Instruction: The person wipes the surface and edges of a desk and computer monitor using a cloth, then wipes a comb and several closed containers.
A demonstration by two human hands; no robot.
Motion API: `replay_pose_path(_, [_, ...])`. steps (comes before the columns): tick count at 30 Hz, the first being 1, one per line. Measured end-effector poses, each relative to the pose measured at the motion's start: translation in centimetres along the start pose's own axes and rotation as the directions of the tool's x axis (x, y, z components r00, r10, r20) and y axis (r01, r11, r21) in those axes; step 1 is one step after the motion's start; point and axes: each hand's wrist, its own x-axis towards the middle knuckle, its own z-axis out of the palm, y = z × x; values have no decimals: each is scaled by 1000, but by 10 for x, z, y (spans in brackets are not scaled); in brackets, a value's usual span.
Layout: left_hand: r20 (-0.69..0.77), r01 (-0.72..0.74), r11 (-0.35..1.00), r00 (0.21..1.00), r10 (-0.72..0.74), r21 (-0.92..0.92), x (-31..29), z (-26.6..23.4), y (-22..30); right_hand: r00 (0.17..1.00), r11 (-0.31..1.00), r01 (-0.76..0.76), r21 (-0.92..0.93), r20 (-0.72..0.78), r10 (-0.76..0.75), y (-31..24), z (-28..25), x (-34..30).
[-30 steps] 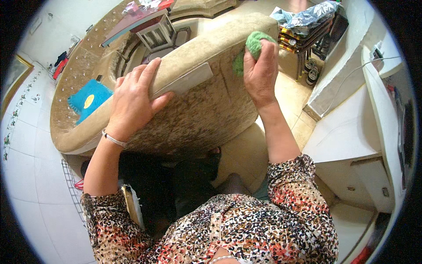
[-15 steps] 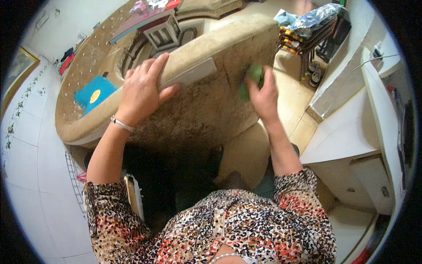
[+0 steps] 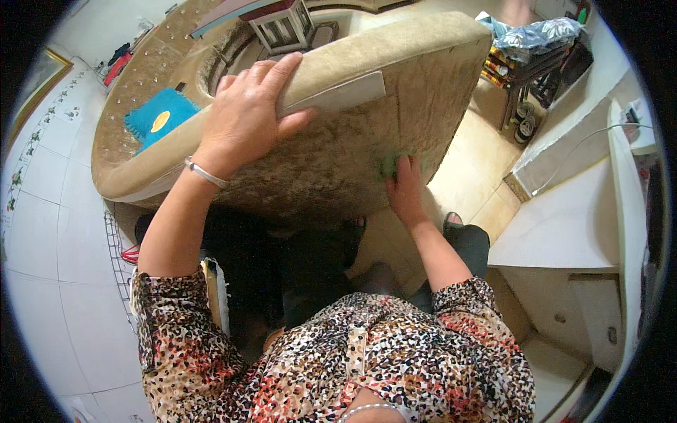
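Note:
A tan plush sofa [image 3: 416,44] stands before me, its high rounded back facing me and its rear fabric mottled brown. My left hand [image 3: 247,113] rests on the padded top edge, fingers laid across it and thumb spread toward the rear side. A pale rectangular panel [image 3: 345,93] is on the rear face beside that thumb. Lower down and to the right, my right hand [image 3: 405,189] presses a green cloth [image 3: 388,166] against the rear fabric. Fingers and fabric partly hide the cloth, and it looks blurred.
A teal cushion [image 3: 161,116] lies on the sofa at left. Stacked chairs [image 3: 518,74], topped with patterned blue fabric [image 3: 536,37], stand at far right. A white counter [image 3: 564,218] curves along my right. A wire rack [image 3: 118,247] stands at lower left near the tiled wall [image 3: 42,240].
My right hand has moved down and slightly left across the sofa's rear with the green cloth. The left hand stays on the top edge. The whole view has shifted a little.

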Motion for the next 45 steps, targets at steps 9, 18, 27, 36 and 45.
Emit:
replay_pose_path(9, [9, 15, 1000, 1000, -15, 2, -6, 17, -11, 912, 906, 372, 201, -260, -317, -119, -54, 60])
replay_pose_path(18, [-41, -19, 1000, 999, 20, 15, 4, 0, 6, 940, 947, 318, 41, -142, -310, -73, -7, 21])
replay_pose_path(27, [-77, -4, 1000, 997, 6, 26, 11, 16, -2, 999, 1000, -9, 2, 35, 8, 21, 33, -12])
replay_pose_path(36, [-19, 1, 997, 1000, -3, -76, 13, -12, 16, 819, 813, 563, 147, -227, -527, -154, -29, 61])
replay_pose_path(45, [-50, -17, 1000, 999, 16, -18, 12, -14, 16, 953, 965, 263, -15, 163, -257, -48, 25, -10])
